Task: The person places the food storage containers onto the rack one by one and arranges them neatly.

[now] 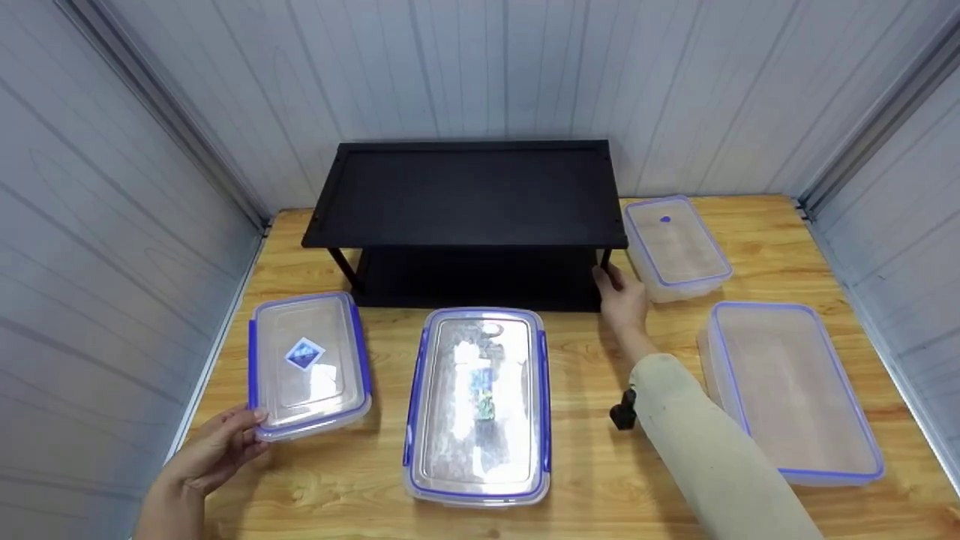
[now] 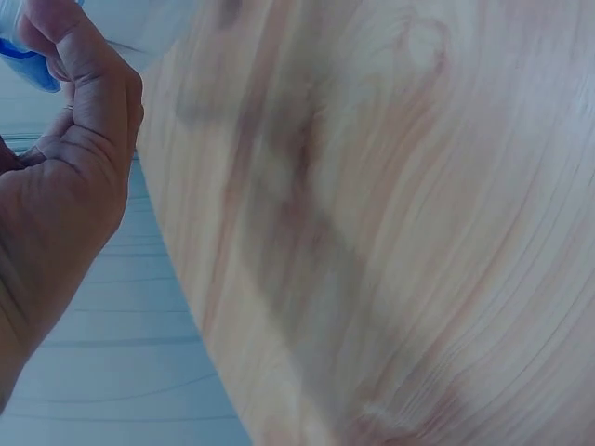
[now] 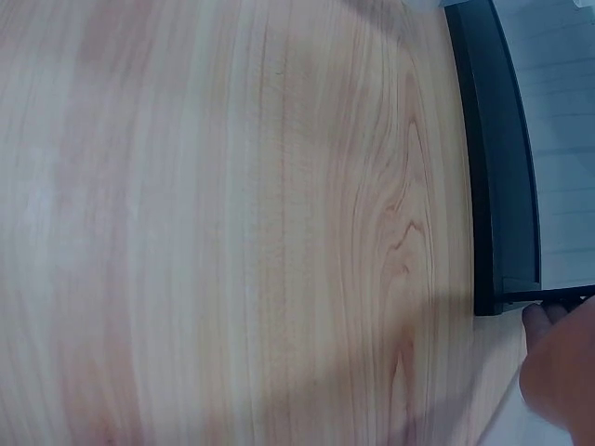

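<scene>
At the left, a clear lidded food container [image 1: 315, 382] with blue side clips and a diamond-shaped sticker has its near-left corner pinched by my left hand [image 1: 217, 454], thumb on the lid. In the left wrist view, that hand [image 2: 79, 139] holds a blue-edged corner at the top left; most of the container is out of frame. My right hand [image 1: 622, 300] grips the front right post of a black two-tier shelf [image 1: 469, 195]. The right wrist view shows this hand [image 3: 567, 362] against the shelf's end [image 3: 507, 158], its fingers partly hidden.
A larger lidded container [image 1: 480, 450] lies in front of the shelf. To the right are a small container [image 1: 679, 244] and a large one [image 1: 795, 390], both with blue rims. Ribbed panel walls [image 1: 480, 67] enclose the wooden table [image 1: 585, 487] on three sides.
</scene>
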The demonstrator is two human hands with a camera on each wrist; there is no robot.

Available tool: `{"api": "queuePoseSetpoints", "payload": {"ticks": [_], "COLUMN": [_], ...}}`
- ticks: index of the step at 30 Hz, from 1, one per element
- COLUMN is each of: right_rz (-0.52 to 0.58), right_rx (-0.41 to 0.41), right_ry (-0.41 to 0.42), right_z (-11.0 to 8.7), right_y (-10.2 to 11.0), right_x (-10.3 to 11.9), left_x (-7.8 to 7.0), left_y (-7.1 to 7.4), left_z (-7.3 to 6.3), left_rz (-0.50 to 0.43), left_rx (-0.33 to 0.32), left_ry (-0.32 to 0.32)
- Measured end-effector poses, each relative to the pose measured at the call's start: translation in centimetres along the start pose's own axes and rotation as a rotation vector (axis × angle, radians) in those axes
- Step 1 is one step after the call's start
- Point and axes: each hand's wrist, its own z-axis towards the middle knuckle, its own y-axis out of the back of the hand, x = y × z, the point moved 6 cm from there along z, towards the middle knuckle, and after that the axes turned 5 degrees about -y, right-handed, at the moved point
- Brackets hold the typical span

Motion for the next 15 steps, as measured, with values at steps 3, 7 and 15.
{"api": "queuePoseSetpoints", "payload": {"ticks": [3,7,15], "right_rz": [-0.002,0.009,-0.006], "right_rx": [0.003,0.013,0.023], "right_ry": [-0.009,-0.013,-0.009], "right_z": [0.1,0.2,0.3], "right_y": [-0.1,-0.2,-0.2], "right_x": [-0.1,-0.1,-0.1], "left_x": [-0.8,-1.8,-4.1], "left_y": [-0.1,-0.2,-0.6], "left_z": [-0.6,-1.6,-2.7], "left_rz": [-0.002,-0.042,-0.162], "left_rx": [0.044,0.122,0.243], "left_ry": [-0.018,-0.045,-0.141]}}
